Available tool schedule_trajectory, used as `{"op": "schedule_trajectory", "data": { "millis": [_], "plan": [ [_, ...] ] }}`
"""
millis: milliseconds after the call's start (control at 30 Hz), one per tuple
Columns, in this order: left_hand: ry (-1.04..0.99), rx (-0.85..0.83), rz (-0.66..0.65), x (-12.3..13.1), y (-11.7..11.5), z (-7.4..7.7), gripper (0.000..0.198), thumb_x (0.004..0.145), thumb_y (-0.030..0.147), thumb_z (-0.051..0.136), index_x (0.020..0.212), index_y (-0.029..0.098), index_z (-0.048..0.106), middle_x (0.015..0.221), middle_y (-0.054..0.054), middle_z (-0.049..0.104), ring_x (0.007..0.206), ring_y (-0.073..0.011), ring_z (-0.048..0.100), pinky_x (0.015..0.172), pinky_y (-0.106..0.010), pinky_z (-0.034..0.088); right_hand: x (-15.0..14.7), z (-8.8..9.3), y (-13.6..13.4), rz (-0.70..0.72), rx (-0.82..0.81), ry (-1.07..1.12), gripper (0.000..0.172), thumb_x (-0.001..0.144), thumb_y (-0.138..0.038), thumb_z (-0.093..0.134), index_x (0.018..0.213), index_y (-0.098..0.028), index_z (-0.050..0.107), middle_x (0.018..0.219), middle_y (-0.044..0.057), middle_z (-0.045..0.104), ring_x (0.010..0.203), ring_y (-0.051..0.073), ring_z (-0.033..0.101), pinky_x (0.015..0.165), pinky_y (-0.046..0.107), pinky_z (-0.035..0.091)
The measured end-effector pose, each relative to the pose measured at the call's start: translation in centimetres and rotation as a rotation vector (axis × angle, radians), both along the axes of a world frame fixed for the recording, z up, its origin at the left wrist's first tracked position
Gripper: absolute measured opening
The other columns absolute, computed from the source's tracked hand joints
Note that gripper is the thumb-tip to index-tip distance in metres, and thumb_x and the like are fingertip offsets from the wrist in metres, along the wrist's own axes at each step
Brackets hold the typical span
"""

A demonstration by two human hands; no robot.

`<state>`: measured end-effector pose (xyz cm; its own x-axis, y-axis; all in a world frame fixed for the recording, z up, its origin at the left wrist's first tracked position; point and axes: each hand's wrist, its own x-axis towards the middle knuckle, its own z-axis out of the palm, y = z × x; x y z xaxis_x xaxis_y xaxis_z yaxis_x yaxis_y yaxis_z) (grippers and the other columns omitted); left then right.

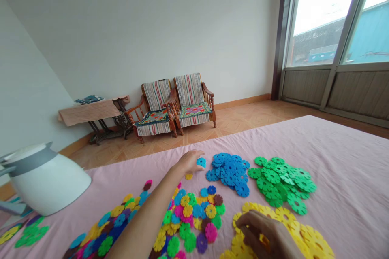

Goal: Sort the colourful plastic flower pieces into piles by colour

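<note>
My left hand [191, 162] reaches across the pink cloth, its thumb and fingertips around a small light blue notched plastic disc [201, 162]. My right hand [269, 230] is over a heap of yellow notched discs [306, 234], fingers bent and apart, with yellow discs showing around and between them. Beyond my hands lie a pile of blue discs [229, 170] and a pile of green discs [278, 180]. Under and beside my left forearm spreads a mixed heap of discs [187, 210] in many colours. A single yellow disc [189, 177] lies just below my left hand.
A white jug with a grey collar [48, 182] stands at the left, with a few green discs [32, 232] in front of it. Past the pink-covered table [343, 162] are two wooden armchairs [194, 105], a cloth-covered side table [91, 111] and a large window [325, 20].
</note>
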<state>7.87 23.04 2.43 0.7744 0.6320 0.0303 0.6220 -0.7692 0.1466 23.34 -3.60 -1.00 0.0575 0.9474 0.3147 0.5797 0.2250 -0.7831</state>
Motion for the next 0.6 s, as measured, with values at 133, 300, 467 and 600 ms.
{"op": "schedule_trajectory", "data": {
  "millis": [133, 300, 467, 600],
  "plan": [
    [0.042, -0.008, -0.099, 0.0, -0.1, 0.2, 0.06, 0.065, 0.021, 0.073, 0.122, 0.027, 0.055, 0.118, -0.007, 0.057, 0.109, -0.0253, 0.053, 0.094, -0.035, 0.042, 0.0, -0.1, 0.0, 0.001, 0.0, -0.017, 0.027, 0.088, -0.03, 0.04, 0.078, -0.022, 0.064, 0.07, 0.001, 0.064, 0.056, 0.011, 0.058, 0.052, 0.02, 0.041],
    [0.072, -0.022, -0.184, 0.2, 0.1, -0.2, 0.052, 0.067, 0.013, 0.068, 0.116, 0.028, 0.057, 0.113, -0.005, 0.057, 0.105, -0.0211, 0.054, 0.093, -0.031, 0.042, 0.0, -0.4, 0.1, 0.002, -0.014, -0.026, 0.026, 0.087, -0.028, 0.041, 0.078, -0.022, 0.064, 0.069, 0.001, 0.064, 0.055, 0.011, 0.057, 0.052, 0.019, 0.04],
    [0.081, -0.021, -0.217, 0.3, 0.5, -0.8, 0.045, 0.068, 0.013, 0.067, 0.111, 0.025, 0.059, 0.108, -0.004, 0.058, 0.101, -0.02, 0.055, 0.091, -0.029, 0.043, 0.1, -0.5, 0.2, 0.005, -0.032, -0.024, 0.025, 0.085, -0.025, 0.041, 0.077, -0.021, 0.064, 0.069, 0.001, 0.063, 0.054, 0.01, 0.056, 0.051, 0.018, 0.04],
    [0.086, -0.017, -0.25, 0.5, 0.3, -0.7, 0.036, 0.068, 0.01, 0.064, 0.101, 0.024, 0.062, 0.102, -0.003, 0.059, 0.098, -0.019, 0.055, 0.089, -0.028, 0.043, 0.0, -0.4, 0.2, 0.007, -0.043, -0.018, 0.024, 0.084, -0.023, 0.041, 0.076, -0.021, 0.064, 0.069, 0.001, 0.063, 0.055, 0.01, 0.057, 0.052, 0.018, 0.039]
  ]
}}
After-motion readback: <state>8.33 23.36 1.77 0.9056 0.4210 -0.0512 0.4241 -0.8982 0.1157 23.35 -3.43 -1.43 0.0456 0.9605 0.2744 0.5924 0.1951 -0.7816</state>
